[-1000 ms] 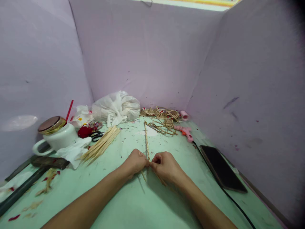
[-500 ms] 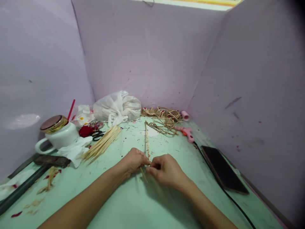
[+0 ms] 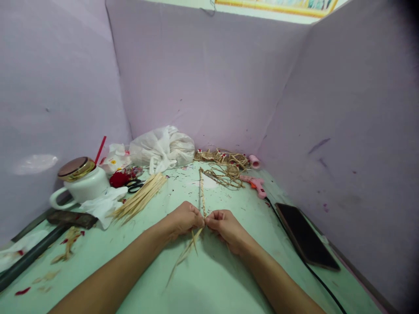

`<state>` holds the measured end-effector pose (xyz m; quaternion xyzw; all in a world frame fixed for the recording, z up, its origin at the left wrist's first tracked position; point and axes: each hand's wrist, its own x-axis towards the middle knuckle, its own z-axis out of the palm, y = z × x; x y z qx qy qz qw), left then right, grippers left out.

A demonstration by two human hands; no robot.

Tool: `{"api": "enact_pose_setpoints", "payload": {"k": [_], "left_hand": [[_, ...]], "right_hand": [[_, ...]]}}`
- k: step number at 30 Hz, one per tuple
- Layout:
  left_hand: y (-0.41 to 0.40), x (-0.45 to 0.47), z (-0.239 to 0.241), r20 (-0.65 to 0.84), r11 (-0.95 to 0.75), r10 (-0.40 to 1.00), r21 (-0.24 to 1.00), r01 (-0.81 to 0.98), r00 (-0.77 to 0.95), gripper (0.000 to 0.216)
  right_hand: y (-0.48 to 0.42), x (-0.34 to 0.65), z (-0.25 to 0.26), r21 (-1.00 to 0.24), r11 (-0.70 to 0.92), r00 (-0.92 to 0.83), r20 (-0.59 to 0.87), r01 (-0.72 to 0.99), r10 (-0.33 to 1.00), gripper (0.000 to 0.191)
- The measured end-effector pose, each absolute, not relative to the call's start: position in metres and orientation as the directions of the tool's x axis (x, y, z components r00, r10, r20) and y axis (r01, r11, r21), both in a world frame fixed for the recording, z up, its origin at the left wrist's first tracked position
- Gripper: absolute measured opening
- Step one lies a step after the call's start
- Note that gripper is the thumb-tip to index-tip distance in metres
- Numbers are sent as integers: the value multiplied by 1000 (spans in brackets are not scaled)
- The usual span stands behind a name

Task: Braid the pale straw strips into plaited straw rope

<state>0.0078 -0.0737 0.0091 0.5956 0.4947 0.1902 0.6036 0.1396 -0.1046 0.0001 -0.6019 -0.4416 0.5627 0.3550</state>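
Left hand [image 3: 186, 219] and right hand [image 3: 226, 226] pinch a braid [image 3: 202, 194]; strands [image 3: 187, 251] now trail leftward from the grip, suggesting a crossing.

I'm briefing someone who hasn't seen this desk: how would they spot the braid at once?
On the green tabletop, find where the left hand and right hand meet. From there a thin braid runs away toward the back wall. Loose strips lie to its left and tangled cord to its right; only the braid is one straight plaited line.
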Motion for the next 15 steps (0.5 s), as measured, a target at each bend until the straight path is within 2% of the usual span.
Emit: {"api": "enact_pose_setpoints", "payload": {"k": [4,7,9,10,12,13,15], "left_hand": [[-73,3,12,-356,130,812,883,450,462,5],[-63,-13,18,-426,117,747,840,531,510,11],[-48,-33,21,-414,101,801,805,584,432,20],[-39,-44,23,-334,83,885,798,596,324,22],[-20,-68,22,-50,-15,995,755,656,80,18],[-12,-79,20,85,-62,996,696,716,3,15],[0,-96,12,204,-43,975,560,828,-87,13]], "right_hand": [[-104,143,-6,-942,-320,-51,-326,100,944,14],[-105,145,-11,-942,-325,-53,-330,85,942,16],[-105,146,-14,-938,-337,-62,-342,81,938,18],[-104,147,-15,-937,-340,-71,-346,79,936,18],[-104,147,-16,-936,-344,-89,-350,77,932,19],[-103,146,-16,-934,-348,-94,-354,76,930,19],[-103,146,-15,-931,-358,-97,-363,72,927,20]]}}
